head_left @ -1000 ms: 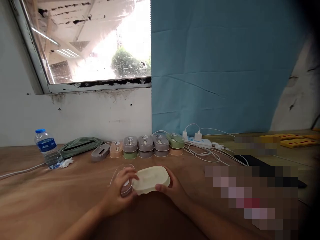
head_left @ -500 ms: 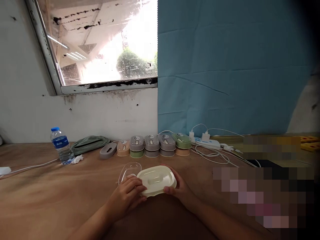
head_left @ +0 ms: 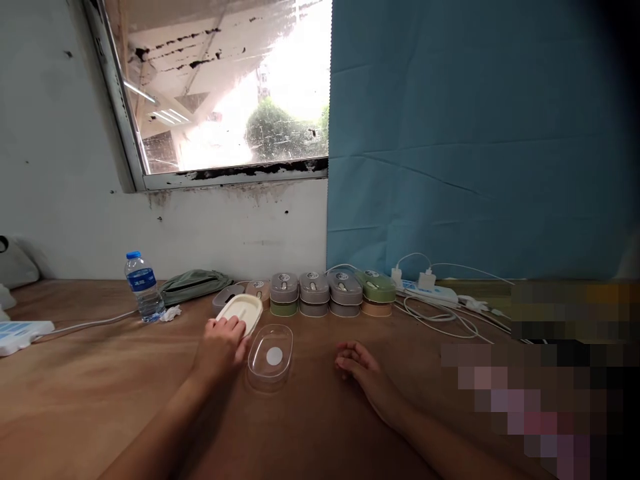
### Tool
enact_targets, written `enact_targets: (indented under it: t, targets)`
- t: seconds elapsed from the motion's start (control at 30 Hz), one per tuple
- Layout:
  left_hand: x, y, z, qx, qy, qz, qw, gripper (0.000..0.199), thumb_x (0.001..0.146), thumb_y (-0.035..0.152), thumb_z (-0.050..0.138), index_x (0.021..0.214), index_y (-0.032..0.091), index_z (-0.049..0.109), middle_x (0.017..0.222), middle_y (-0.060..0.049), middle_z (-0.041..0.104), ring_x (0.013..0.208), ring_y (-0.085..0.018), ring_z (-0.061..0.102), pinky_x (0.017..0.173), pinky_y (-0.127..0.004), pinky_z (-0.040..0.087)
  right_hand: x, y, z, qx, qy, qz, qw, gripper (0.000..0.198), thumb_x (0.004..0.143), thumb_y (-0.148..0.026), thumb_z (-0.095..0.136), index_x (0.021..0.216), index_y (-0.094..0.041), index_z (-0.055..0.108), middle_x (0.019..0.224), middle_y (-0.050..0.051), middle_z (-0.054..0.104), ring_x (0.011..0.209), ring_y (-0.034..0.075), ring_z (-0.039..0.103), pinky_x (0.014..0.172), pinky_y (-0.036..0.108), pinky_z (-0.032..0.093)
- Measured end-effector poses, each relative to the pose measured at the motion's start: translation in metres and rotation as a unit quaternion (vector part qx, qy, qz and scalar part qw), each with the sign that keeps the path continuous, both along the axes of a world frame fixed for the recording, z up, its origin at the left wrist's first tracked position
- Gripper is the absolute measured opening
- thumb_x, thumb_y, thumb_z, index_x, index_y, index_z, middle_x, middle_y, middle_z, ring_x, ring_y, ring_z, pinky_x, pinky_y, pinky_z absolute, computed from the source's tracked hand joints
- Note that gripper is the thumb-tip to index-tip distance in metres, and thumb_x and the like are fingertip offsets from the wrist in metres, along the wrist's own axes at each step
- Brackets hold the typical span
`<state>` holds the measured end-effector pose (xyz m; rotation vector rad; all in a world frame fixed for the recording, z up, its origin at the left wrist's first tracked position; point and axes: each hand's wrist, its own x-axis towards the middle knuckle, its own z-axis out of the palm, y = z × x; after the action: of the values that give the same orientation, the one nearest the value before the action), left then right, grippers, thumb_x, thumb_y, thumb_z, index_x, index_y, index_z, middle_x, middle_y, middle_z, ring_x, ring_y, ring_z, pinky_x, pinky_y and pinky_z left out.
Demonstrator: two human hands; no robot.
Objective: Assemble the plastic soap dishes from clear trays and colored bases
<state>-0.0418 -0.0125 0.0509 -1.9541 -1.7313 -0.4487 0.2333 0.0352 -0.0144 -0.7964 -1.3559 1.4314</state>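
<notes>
My left hand point(head_left: 223, 347) grips a cream oval plastic lid point(head_left: 246, 308) by its near side, with the fingers over its top. It is tilted, in front of the grey slotted oval piece at the back. Just right of this hand, a clear oval plastic cover point(head_left: 271, 373) with a white round sticker rests on the table. Further right, my right hand point(head_left: 361, 365) hovers low over the table, fingers loosely curled, thumb apart, holding nothing.
Several oval boxes point(head_left: 314, 298), mostly stacked in pairs, line the back. Left of them are a grey-green pouch point(head_left: 195, 287), a crumpled tissue point(head_left: 171, 313) and a water bottle point(head_left: 144, 290). A power strip point(head_left: 434, 293) with loose cables point(head_left: 440, 323) lies at back right.
My left hand has carried the cream lid left and away from me. My right hand has let go of it and moved right. The clear cover is now in full view.
</notes>
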Motion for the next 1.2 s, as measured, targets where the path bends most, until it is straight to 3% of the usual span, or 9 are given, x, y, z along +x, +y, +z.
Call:
enact_targets:
  t: [0.13,0.23,0.43,0.83,1.2]
  targets:
    - [-0.028,0.004,0.003,-0.113,-0.006,0.114,0.987,0.015,0.073,0.027,0.045,0.073,0.020,0.058,0.085,-0.008,0.062,0.078,-0.023,0.055,0.066,-0.032,0.034,-0.001,-0.002,0.003,-0.004,-0.011,0.008,1.000,0.012,0.073,-0.022,0.055,0.083,-0.020,0.050,0.062,-0.005,0.050,0.056,0.010,0.044,0.056,0.022,0.034]
    - [-0.041,0.004,0.002,-0.178,-0.034,0.163,0.970,0.015,0.070,0.028,0.045,0.069,0.021,0.058,0.084,-0.008,0.064,0.075,-0.024,0.057,0.062,-0.030,0.036,-0.002,-0.005,0.008,-0.007,-0.016,0.004,1.000,0.010,0.072,-0.021,0.054,0.080,-0.019,0.049,0.059,-0.006,0.049,0.055,0.010,0.043,0.056,0.022,0.033]
    - [-0.054,0.006,0.002,-0.229,-0.110,0.230,0.939,0.015,0.065,0.027,0.047,0.070,0.020,0.059,0.082,-0.009,0.065,0.073,-0.026,0.059,0.055,-0.027,0.037,-0.002,-0.005,0.008,-0.002,-0.040,0.007,0.999,0.010,0.071,-0.023,0.053,0.078,-0.019,0.047,0.057,-0.006,0.049,0.054,0.010,0.043,0.056,0.023,0.032]
    - [-0.088,0.028,-0.029,-0.224,-0.137,0.202,0.944,0.015,0.063,0.029,0.052,0.068,0.018,0.060,0.080,-0.008,0.065,0.077,-0.023,0.060,0.059,-0.024,0.037,-0.002,-0.005,0.008,-0.008,-0.052,0.014,0.998,0.009,0.070,-0.023,0.052,0.075,-0.018,0.047,0.056,-0.006,0.049,0.055,0.010,0.042,0.056,0.022,0.032]
    - [-0.098,0.037,-0.041,-0.204,-0.131,0.187,0.952,0.019,0.064,0.031,0.053,0.072,0.017,0.062,0.083,-0.009,0.066,0.079,-0.022,0.060,0.065,-0.024,0.040,-0.001,-0.002,0.007,-0.003,-0.069,0.022,0.997,0.009,0.071,-0.024,0.051,0.075,-0.018,0.046,0.055,-0.006,0.048,0.054,0.010,0.041,0.055,0.022,0.031]
